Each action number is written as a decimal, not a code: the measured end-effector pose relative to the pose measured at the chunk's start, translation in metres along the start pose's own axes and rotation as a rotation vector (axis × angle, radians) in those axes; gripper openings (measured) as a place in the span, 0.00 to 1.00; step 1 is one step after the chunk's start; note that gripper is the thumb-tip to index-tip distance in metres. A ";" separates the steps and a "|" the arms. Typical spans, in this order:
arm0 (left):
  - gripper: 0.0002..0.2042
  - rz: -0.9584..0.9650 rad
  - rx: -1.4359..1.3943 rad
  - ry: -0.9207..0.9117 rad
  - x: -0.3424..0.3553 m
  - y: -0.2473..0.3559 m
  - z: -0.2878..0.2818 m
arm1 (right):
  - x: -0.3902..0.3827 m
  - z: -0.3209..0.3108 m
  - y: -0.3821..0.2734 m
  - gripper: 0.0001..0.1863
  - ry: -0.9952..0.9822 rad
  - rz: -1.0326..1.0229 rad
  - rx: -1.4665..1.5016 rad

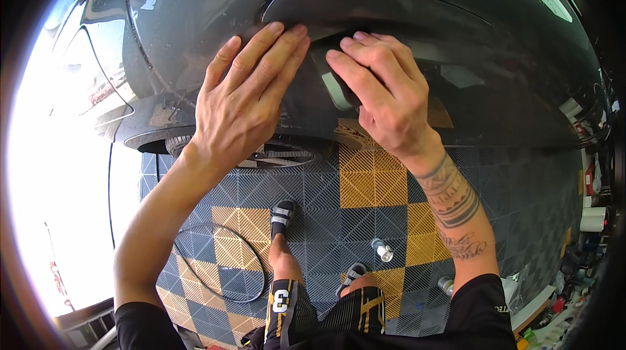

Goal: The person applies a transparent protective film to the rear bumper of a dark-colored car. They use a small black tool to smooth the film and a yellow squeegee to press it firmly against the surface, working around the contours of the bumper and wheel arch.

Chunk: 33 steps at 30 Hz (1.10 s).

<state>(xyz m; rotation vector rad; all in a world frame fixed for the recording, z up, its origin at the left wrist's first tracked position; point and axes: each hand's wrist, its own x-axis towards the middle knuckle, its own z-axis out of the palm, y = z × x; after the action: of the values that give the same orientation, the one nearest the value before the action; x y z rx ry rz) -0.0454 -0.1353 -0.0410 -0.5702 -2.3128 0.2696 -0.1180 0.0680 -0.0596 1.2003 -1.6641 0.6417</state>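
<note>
Left hand [241, 102]: laid flat on the dark car [365, 6], fingers slightly parted.
Right hand [394, 92]: beside it, fingers bent and close together; amid dark reflections, I cannot tell whether it grips anything.
Car: directly before the person, wheel [287, 152] low down.
Floor [313, 223]: grey and yellow tiles, bottle [383, 250], looped cable [263, 276].

Floor [372, 184]: ribbed interlocking tiles, dark blue-grey with amber squares mixed in. On it: thin black hose [263, 274], loosely looped, left side. Clear bottle [382, 250] with white end, can't tell if upright or tipped. Second container [446, 285] further right, partly hidden. Two strapped sandals [282, 214], being worn. Right edge: mixed clutter [559, 302], too small to sort.
</note>
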 end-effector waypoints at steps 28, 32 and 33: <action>0.62 -0.912 -0.337 0.201 0.049 0.002 -0.017 | 0.030 0.003 -0.013 0.16 0.053 0.153 -0.037; 0.60 -0.915 -0.292 0.199 0.049 0.000 -0.022 | 0.029 -0.011 -0.019 0.15 0.055 0.204 0.015; 0.60 -0.938 -0.289 0.174 0.050 0.002 -0.024 | 0.029 -0.014 -0.024 0.15 0.075 0.222 0.029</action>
<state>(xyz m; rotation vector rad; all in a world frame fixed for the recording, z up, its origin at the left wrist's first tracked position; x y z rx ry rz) -0.0597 -0.1092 0.0060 0.3786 -2.1976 -0.5407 -0.0925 0.0586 -0.0300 1.0070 -1.7438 0.8407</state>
